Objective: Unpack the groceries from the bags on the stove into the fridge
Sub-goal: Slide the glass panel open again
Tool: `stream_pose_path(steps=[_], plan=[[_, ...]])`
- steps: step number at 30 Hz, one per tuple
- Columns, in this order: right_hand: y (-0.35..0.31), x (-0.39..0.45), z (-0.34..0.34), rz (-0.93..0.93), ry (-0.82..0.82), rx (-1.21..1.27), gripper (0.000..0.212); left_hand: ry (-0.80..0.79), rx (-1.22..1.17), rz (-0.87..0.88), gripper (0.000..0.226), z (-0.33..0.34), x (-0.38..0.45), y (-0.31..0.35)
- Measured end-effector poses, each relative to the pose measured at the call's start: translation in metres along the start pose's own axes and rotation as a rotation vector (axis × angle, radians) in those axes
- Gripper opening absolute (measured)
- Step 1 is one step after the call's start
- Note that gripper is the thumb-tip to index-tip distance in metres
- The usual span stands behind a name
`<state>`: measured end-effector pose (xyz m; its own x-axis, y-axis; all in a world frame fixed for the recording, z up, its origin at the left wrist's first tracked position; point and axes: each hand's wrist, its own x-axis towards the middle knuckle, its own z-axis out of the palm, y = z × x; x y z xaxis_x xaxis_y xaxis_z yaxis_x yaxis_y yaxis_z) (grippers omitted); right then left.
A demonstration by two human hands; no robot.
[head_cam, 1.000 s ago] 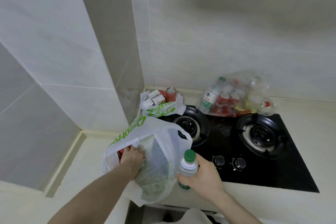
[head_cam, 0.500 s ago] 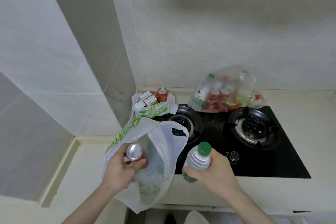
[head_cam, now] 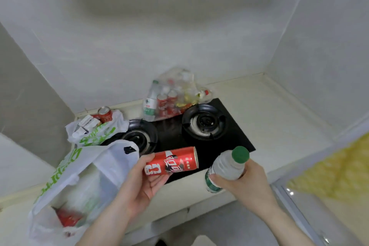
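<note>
Groceries are still mostly bagged, so we're early in this job by our reckoning. Our left hand (head_cam: 143,183) has its fingers and thumb wrapped round a red soda can (head_cam: 172,161), held sideways in the air just in front of the black stove (head_cam: 225,146). Our right hand (head_cam: 242,181) is curled round a clear water bottle (head_cam: 226,168) with a green cap, tilted a bit, also up in the air near the counter edge. So both hands are full and neither item is put away.

What's left looks like plenty. The big white bag with green print (head_cam: 79,175) hangs over the counter edge on the left, and we can see something red (head_cam: 67,218) still inside it, can't tell exactly what. Behind it, a smaller white bag (head_cam: 95,134) sits at the stove's back left corner with small cartons (head_cam: 85,125) and another red can (head_cam: 104,114) poking out. At the back between the burners, a clear plastic bag (head_cam: 173,96) holds a green-label bottle, several more red cans and some yellowish stuff too blurry to name.

No fridge anywhere in view, so we can't say what's already in there. Our guess is the next bit means turning away with these two drinks and carrying them over, then coming back for all three bags.
</note>
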<state>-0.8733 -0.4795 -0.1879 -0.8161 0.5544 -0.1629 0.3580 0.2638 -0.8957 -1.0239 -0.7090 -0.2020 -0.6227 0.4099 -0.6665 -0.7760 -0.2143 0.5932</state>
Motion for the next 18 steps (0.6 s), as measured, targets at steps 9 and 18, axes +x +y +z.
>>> stream_pose_path(steps=[9,18], plan=[[0.074,-0.07,-0.17,0.123,0.325,0.005,0.04,-0.333,0.321,-0.251,0.059,0.167,-0.005,-0.124],[0.13,-0.179,-0.305,0.303,0.79,0.099,0.037,-0.872,0.735,-0.368,0.076,0.328,-0.002,-0.229]])
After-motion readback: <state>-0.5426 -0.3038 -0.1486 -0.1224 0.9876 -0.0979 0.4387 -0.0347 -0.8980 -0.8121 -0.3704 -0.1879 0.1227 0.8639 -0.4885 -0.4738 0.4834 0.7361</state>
